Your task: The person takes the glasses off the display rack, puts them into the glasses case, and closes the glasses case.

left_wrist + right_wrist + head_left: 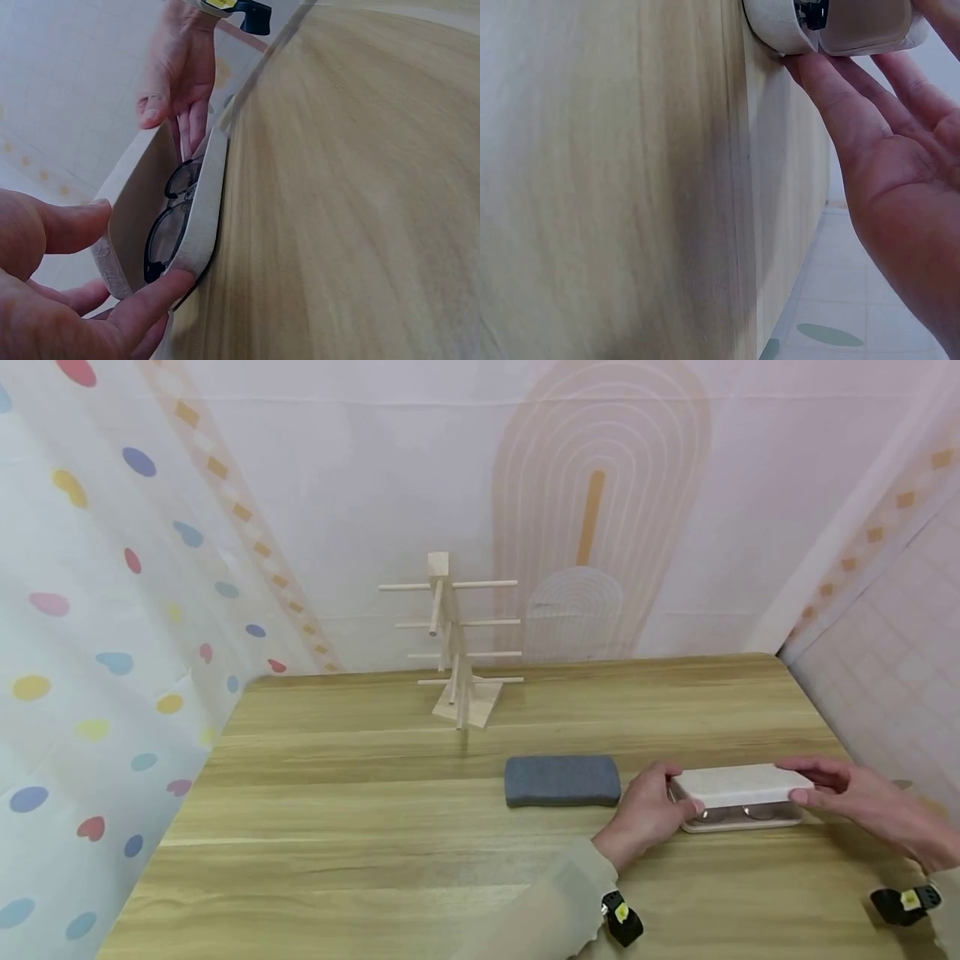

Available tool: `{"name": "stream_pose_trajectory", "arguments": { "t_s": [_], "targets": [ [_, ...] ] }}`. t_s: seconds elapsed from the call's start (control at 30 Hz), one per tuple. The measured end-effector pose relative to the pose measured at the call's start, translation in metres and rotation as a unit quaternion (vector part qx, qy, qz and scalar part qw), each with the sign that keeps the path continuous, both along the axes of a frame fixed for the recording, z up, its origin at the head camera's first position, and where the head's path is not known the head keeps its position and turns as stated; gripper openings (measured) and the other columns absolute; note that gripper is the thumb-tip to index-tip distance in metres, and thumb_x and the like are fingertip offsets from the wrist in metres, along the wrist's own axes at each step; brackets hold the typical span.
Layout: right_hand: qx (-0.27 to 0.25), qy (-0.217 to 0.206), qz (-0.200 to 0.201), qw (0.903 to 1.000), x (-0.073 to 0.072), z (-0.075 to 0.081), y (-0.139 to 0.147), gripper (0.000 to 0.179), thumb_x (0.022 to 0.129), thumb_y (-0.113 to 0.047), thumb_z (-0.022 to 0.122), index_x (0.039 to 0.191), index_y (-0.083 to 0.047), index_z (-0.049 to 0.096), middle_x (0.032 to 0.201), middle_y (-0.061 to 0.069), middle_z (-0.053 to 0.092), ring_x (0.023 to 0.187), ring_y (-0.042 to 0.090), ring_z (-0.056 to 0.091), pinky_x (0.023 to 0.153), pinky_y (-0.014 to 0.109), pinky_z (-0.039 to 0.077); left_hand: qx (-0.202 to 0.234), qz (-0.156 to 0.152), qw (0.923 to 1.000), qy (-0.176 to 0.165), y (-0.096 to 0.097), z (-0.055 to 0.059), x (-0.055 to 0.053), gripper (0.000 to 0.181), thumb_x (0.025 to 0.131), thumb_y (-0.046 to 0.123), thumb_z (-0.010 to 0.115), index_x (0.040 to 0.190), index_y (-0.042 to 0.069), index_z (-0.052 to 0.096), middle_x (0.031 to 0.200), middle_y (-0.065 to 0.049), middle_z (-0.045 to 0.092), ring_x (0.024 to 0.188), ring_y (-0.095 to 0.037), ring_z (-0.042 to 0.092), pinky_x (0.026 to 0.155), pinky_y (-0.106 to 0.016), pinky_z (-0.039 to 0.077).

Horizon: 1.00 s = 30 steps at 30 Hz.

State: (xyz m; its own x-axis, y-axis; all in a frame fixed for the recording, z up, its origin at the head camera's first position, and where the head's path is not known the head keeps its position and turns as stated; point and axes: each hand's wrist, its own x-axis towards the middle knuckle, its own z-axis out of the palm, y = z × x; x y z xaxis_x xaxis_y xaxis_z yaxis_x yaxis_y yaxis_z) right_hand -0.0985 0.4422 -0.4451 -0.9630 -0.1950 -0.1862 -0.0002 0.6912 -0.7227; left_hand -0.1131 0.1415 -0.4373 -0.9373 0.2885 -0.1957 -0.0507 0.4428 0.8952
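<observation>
A white glasses case (pixel 738 783) lies at the right of the table with its lid partly raised. Inside it are dark-framed eyeglasses (pixel 155 268), most plainly seen in the left wrist view. At the left end of the case, my left hand (pixel 647 812) holds it, thumb at the lid and a finger against the lower half. The opposite end is held by my right hand (pixel 862 797), its thumb at the lid's front corner. In the right wrist view, fingers (pixel 847 112) of the right hand touch the case's end.
A grey-blue glasses case (pixel 562 782) lies to the left of my left hand, closed. Farther back stands a wooden peg rack (pixel 448 610) with several rods sticking out. Patterned curtains (pixel 360 485) hang behind and beside the wooden table (pixel 337 827).
</observation>
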Motion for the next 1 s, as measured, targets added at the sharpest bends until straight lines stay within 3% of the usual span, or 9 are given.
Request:
{"name": "stream_pose_trajectory", "arguments": {
  "t_s": [0.27, 0.5, 0.67, 0.77, 0.83, 0.9, 0.93, 1.0],
  "targets": [
    [-0.023, 0.007, 0.003, 0.9997, 0.001, -0.001, 0.003, 0.055, 0.101, -0.014, 0.069, 0.143, 0.014, 0.047, 0.144, 0.042, 0.045, 0.106, -0.023, 0.045, 0.081, 0.012, 0.051, -0.017, -0.009, 0.9997, 0.011, 0.002, -0.002, -0.003, 0.048, 0.084, 0.014, 0.086, 0.128, 0.012, 0.067, 0.119, 0.003, 0.068, 0.110, -0.005, 0.059, 0.097, -0.020, 0.047],
    [-0.037, -0.009, -0.003, 0.9993, 0.001, -0.002, 0.000, 0.060, 0.098, -0.015, 0.073, 0.144, 0.013, 0.047, 0.146, 0.041, 0.044, 0.108, -0.021, 0.047, 0.083, 0.012, 0.052, -0.021, -0.010, 0.9995, 0.022, 0.002, -0.006, -0.004, 0.050, 0.082, 0.010, 0.088, 0.127, 0.011, 0.066, 0.108, 0.006, 0.065, 0.095, -0.003, 0.057, 0.086, -0.018, 0.048],
    [-0.040, 0.016, 0.012, 0.9990, 0.002, -0.005, 0.000, 0.060, 0.095, -0.009, 0.076, 0.142, 0.015, 0.047, 0.144, 0.042, 0.045, 0.109, -0.023, 0.043, 0.084, 0.008, 0.049, -0.032, -0.026, 0.9975, 0.057, 0.001, -0.009, -0.004, 0.051, 0.078, 0.009, 0.090, 0.123, 0.011, 0.065, 0.111, 0.005, 0.064, 0.102, -0.003, 0.057, 0.092, -0.017, 0.047],
    [-0.062, 0.036, 0.014, 0.9973, 0.005, -0.010, 0.001, 0.059, 0.091, -0.001, 0.077, 0.138, 0.017, 0.047, 0.137, 0.007, 0.064, 0.109, -0.022, 0.046, 0.084, 0.007, 0.049, -0.038, -0.033, 0.9968, 0.062, 0.004, -0.011, -0.001, 0.051, 0.075, 0.008, 0.090, 0.119, 0.011, 0.064, 0.110, 0.006, 0.061, 0.101, -0.003, 0.056, 0.092, -0.016, 0.046],
    [-0.080, 0.051, 0.024, 0.9952, 0.007, -0.014, 0.002, 0.057, 0.089, 0.004, 0.077, 0.135, 0.020, 0.047, 0.130, -0.021, 0.061, 0.110, -0.021, 0.047, 0.083, 0.007, 0.049, -0.046, -0.038, 0.9964, 0.060, 0.006, -0.011, 0.000, 0.053, 0.074, 0.009, 0.091, 0.119, 0.011, 0.064, 0.111, 0.006, 0.060, 0.102, -0.003, 0.055, 0.093, -0.016, 0.046],
    [-0.084, 0.079, 0.034, 0.9927, 0.007, -0.015, 0.003, 0.054, 0.087, 0.008, 0.077, 0.132, 0.021, 0.049, 0.125, -0.038, 0.050, 0.110, -0.019, 0.049, 0.082, 0.007, 0.050, -0.059, -0.049, 0.9951, 0.063, 0.007, -0.011, 0.002, 0.056, 0.073, 0.011, 0.092, 0.122, 0.011, 0.064, 0.115, 0.006, 0.061, 0.105, -0.003, 0.056, 0.094, -0.016, 0.045],
    [-0.073, 0.091, 0.035, 0.9926, 0.008, -0.014, 0.003, 0.053, 0.087, 0.007, 0.077, 0.131, 0.021, 0.050, 0.127, -0.035, 0.053, 0.110, -0.019, 0.050, 0.081, 0.007, 0.050, -0.065, -0.056, 0.9940, 0.067, 0.007, -0.010, 0.003, 0.058, 0.073, 0.014, 0.092, 0.124, 0.010, 0.064, 0.119, 0.005, 0.061, 0.109, -0.004, 0.056, 0.096, -0.017, 0.045],
    [-0.033, 0.104, 0.032, 0.9935, 0.009, -0.010, 0.000, 0.051, 0.091, 0.002, 0.076, 0.133, 0.018, 0.053, 0.135, -0.014, 0.063, 0.110, -0.018, 0.049, 0.080, 0.008, 0.051, -0.072, -0.076, 0.9914, 0.079, 0.005, -0.010, 0.004, 0.063, 0.075, 0.018, 0.090, 0.131, 0.009, 0.062, 0.132, 0.002, 0.061, 0.121, -0.007, 0.055, 0.102, -0.018, 0.043]
  ]
}}
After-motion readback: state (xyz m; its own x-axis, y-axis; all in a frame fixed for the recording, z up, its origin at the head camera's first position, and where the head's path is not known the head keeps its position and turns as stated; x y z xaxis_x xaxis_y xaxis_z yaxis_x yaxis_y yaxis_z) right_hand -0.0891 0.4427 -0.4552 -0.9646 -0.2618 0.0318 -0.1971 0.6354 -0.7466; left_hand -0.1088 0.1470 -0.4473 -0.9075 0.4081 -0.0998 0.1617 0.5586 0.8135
